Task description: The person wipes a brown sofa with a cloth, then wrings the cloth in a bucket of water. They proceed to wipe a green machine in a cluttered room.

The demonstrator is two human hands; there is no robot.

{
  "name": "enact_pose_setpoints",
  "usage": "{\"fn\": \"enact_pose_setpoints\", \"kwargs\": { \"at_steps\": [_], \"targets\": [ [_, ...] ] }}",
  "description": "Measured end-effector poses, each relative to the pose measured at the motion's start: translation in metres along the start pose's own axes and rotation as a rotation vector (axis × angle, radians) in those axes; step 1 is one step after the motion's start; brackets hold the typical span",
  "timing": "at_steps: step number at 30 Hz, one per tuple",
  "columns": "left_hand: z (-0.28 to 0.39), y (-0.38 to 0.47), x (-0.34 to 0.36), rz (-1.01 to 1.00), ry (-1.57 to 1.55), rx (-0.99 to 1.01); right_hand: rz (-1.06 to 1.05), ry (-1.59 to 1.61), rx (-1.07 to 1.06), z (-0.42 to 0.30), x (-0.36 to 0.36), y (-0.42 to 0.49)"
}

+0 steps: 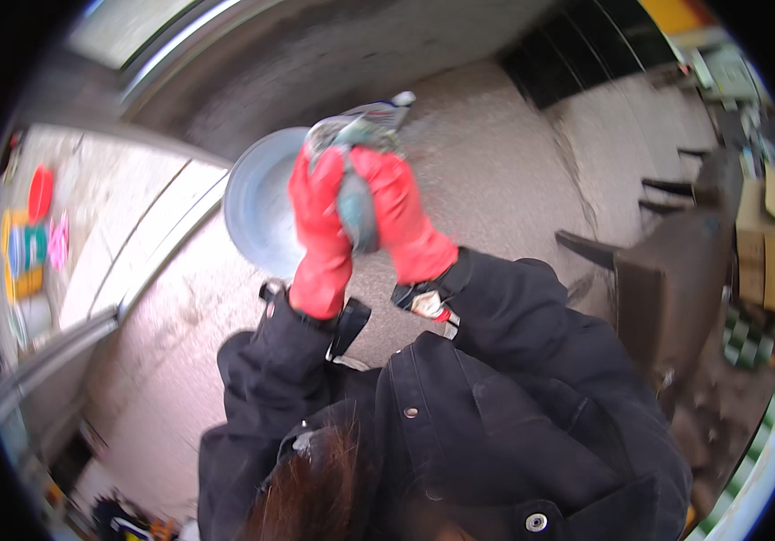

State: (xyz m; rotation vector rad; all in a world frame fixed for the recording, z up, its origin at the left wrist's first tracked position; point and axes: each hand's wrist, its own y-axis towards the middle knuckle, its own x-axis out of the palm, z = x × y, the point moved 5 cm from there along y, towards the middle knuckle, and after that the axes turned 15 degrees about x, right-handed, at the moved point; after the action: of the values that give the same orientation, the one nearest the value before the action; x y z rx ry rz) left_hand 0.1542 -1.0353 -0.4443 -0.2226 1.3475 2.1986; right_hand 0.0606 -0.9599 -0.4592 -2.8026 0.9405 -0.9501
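Note:
Both hands wear red rubber gloves and are raised together in front of me, partly over the right side of a round, pale blue-grey basin (pixel 242 209) on the floor. Between them is a bunched grey-green cloth (pixel 358 213); its upper end sticks out above the fingers. My left hand (pixel 320 216) presses it from the left, and my right hand (pixel 397 209) grips it from the right. Just beyond the fingertips, a printed pouch (pixel 387 113) with a white cap is partly hidden by the gloves and cloth. Motion blurs the hands.
On the right, a dark brown piece of furniture (pixel 672 270) has its legs pointing towards the basin. A cardboard box (pixel 763 250) stands behind it. Past the door sill at left are a red tub (pixel 40 194) and a yellow crate (pixel 22 280). Black tiles (pixel 584 54) line the far wall.

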Motion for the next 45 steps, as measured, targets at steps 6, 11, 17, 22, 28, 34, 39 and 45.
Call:
{"fn": "enact_pose_setpoints", "kwargs": {
  "at_steps": [6,11,17,22,28,34,39,45],
  "targets": [
    [0.025,-0.048,0.000,-0.085,-0.787,-0.803,0.358,-0.691,-0.253,-0.029,0.013,-0.052],
    [0.057,-0.030,0.020,-0.122,-0.844,-0.953,0.322,-0.498,-0.247,-0.051,-0.012,-0.080],
    [0.114,0.008,0.031,-0.296,-0.875,-1.016,0.840,-0.949,-0.441,-0.117,-0.035,-0.118],
    [0.192,0.066,0.036,-0.692,-1.021,-1.446,0.273,-0.256,0.425,-0.166,-0.050,-0.167],
    [0.314,0.232,0.060,-0.951,-1.211,-1.441,0.787,-0.703,-0.153,-0.351,-0.052,-0.258],
    [0.496,0.462,0.171,-0.836,-1.596,-0.915,1.099,0.373,-0.389,-0.481,-0.055,-0.448],
    [0.695,0.576,0.240,-0.416,-1.713,-0.663,0.818,0.354,-0.493,-0.629,0.007,-0.495],
    [0.847,0.599,0.216,-0.051,-1.537,-0.185,0.803,0.560,-0.629,-0.740,0.032,-0.550]
  ]
}}
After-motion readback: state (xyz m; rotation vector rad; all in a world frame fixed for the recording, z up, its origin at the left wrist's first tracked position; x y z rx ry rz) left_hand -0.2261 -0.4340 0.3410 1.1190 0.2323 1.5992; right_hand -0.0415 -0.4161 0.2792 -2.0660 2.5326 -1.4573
